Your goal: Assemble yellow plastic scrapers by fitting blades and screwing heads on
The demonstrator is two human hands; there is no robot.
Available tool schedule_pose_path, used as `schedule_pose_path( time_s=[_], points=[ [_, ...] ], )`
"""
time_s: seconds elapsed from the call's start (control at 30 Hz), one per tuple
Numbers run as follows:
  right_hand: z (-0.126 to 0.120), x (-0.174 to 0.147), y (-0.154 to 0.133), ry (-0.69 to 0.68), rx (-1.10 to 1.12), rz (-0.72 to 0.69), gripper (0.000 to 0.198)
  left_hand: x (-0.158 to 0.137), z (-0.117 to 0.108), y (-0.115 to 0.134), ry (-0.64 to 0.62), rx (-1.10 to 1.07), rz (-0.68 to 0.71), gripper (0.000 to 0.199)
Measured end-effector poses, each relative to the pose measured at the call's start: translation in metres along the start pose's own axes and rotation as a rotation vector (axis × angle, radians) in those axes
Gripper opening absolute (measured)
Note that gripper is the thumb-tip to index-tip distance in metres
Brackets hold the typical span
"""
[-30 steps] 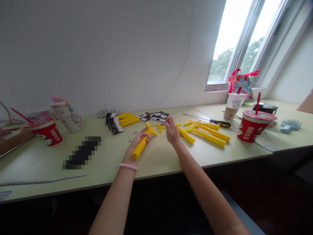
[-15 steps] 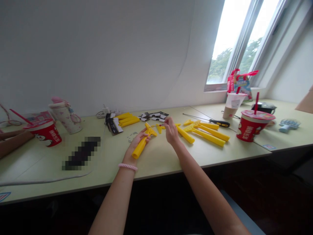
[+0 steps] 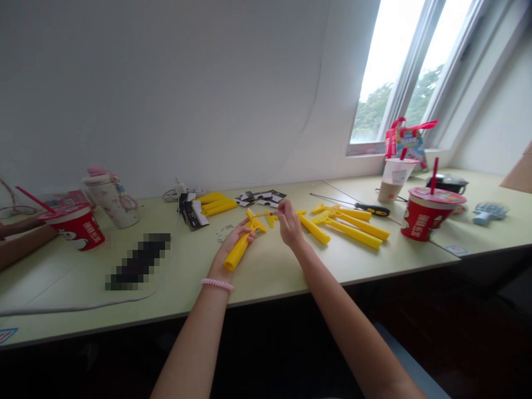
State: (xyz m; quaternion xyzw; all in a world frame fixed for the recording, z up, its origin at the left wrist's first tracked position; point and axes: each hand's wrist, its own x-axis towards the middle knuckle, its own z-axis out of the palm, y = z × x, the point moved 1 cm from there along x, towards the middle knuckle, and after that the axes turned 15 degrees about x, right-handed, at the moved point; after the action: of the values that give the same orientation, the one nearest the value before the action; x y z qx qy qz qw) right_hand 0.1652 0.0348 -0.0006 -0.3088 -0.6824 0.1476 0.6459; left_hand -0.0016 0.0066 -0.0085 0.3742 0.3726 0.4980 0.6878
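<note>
The yellow handle (image 3: 238,251) lies tilted in the left hand (image 3: 228,244) above the table (image 3: 270,271), fingers curled around it. The right hand (image 3: 289,223) pinches a slim tool (image 3: 272,213) toward the handle's far end; whether they touch is unclear. More handles (image 3: 353,231) lie rightward, near a screwdriver (image 3: 376,210).

Tool (image 3: 236,255) in my left hand (image 3: 233,235): plain yellow. Right of it: screwdriver (image 3: 374,209), black-and-yellow handle; cup (image 3: 420,221), red, white lettering. Left of it: my coiled bracelet (image 3: 217,284), pale pink; bottle (image 3: 113,200), cream, small pink pattern, pink lid. Beneath it: tabletop (image 3: 270,271), pale green.
</note>
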Motion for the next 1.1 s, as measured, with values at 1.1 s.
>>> schedule_pose_path(
  time_s=[1.1],
  points=[
    [-0.0002,0.0022,0.0012,-0.009,-0.017,0.059,0.011,-0.0022,0.0004,0.0014,-0.006,0.067,-0.002,0.071]
  ],
)
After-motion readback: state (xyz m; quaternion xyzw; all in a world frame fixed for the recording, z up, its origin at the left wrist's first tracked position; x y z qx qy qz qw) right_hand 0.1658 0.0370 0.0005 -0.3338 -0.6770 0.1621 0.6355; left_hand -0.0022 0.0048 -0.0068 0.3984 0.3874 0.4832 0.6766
